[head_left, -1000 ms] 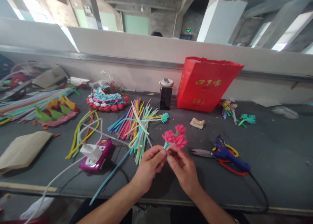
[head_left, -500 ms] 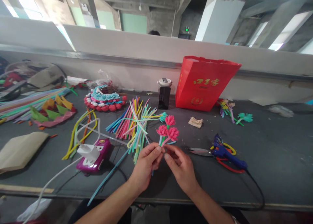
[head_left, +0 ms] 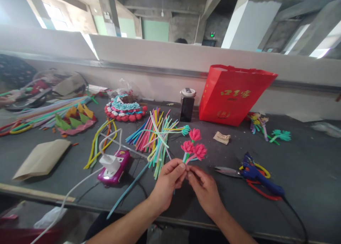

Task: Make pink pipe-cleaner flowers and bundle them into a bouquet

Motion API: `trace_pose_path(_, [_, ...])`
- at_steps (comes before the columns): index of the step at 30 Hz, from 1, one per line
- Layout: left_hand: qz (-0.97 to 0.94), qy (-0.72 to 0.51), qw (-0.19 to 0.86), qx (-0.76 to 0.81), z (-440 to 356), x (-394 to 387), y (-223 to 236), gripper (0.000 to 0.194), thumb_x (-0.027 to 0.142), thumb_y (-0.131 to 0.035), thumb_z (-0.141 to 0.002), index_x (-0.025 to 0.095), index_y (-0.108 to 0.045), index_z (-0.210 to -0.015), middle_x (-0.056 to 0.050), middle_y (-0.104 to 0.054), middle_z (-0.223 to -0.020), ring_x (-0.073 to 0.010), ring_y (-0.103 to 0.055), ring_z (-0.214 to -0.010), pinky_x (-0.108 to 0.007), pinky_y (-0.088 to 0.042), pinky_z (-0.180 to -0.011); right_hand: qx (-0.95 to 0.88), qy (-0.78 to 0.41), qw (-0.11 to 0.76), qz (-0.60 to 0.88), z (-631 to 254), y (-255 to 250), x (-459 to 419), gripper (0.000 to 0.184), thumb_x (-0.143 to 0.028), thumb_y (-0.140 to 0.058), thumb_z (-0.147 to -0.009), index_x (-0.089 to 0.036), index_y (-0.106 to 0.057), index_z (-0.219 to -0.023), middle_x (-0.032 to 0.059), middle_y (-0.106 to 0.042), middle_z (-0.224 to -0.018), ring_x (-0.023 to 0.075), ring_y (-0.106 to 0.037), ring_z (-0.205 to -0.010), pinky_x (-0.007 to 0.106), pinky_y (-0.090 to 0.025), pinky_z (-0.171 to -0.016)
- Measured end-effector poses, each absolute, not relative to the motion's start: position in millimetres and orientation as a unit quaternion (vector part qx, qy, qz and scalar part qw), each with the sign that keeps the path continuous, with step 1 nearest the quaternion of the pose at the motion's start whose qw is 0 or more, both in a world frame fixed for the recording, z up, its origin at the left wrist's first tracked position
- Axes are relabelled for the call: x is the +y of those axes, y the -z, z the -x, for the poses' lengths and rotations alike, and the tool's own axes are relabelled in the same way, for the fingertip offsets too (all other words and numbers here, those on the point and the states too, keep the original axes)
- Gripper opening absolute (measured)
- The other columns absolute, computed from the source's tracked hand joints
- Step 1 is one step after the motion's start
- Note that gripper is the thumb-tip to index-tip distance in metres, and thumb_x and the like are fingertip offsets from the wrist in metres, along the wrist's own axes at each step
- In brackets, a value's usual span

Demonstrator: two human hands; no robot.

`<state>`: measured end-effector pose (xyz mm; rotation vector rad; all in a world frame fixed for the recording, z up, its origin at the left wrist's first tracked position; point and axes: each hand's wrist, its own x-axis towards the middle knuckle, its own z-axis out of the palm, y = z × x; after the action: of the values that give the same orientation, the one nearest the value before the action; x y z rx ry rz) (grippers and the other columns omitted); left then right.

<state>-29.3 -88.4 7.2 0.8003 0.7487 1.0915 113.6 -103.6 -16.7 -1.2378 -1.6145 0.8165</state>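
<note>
Left hand (head_left: 166, 182) pinches pink flowers' (head_left: 199, 151) stems (head_left: 185, 158); right hand (head_left: 204, 189) fingertips together alongside, hold unclear. Likely bunching step; next move needs steady left pinch.

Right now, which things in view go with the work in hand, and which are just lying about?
Work in hand, my read:
pink flowers, held by left hand, right hand at their stems
pipe cleaners, same sort of stuff
scissors
blue corded tool

Likely just lying about:
red bag
phone
cup
brown envelope
</note>
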Motion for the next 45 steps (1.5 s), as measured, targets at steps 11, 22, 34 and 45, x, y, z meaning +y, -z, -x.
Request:
trace_pose_path(11, [-0.373,-0.506,0.707,0.324,24,-91,-5,0.029,0.041,-0.069,-0.081,0.014,-0.06,-0.079,0.007,-0.035,-0.054,-0.004,-0.023,-0.048,-0.02,-0.013,-0.046,-0.693,-0.294,0.423,0.505,-106,19,-96,0.015,-0.024,-0.051,-0.09,-0.02,-0.064,-0.083,0.0014,-0.068,-0.077,0.0172,-0.065,-0.072,0.025,-0.05,-0.07])
trace_pose_path(22, [-0.34,-0.513,0.711,0.339,23,-81,-11,0.024,0.036,-0.069,-0.08,0.014,-0.061,-0.077,0.008,-0.035,-0.049,-0.0036,-0.023,-0.044,-0.021,-0.013,-0.043,-0.684,-0.311,0.427,0.503,-107,20,-97,0.017,-0.015,-0.05,-0.087,-0.019,-0.066,-0.09,0.002,-0.071,-0.086,0.0165,-0.065,-0.078,0.025,-0.047,-0.074])
trace_pose_path(34, [-0.325,-0.51,0.721,0.337,28,-80,-7,0.028,0.04,-0.071,-0.077,0.014,-0.06,-0.078,0.009,-0.035,-0.05,-0.0029,-0.023,-0.043,-0.019,-0.013,-0.043,-0.719,-0.278,0.39,0.504,-106,24,-97,0.016,-0.015,-0.05,-0.088,-0.02,-0.064,-0.081,0.0022,-0.068,-0.081,0.0168,-0.063,-0.077,0.026,-0.048,-0.073])
trace_pose_path(45, [-0.33,-0.513,0.722,0.326,23,-84,-15,0.026,0.038,-0.069,-0.081,0.013,-0.061,-0.078,0.008,-0.035,-0.05,-0.0035,-0.023,-0.044,-0.02,-0.014,-0.044,-0.727,-0.268,0.361,0.52,-104,25,-95,0.018,-0.014,-0.049,-0.087,-0.02,-0.065,-0.087,0.0038,-0.07,-0.085,0.0193,-0.066,-0.081,0.029,-0.048,-0.077])
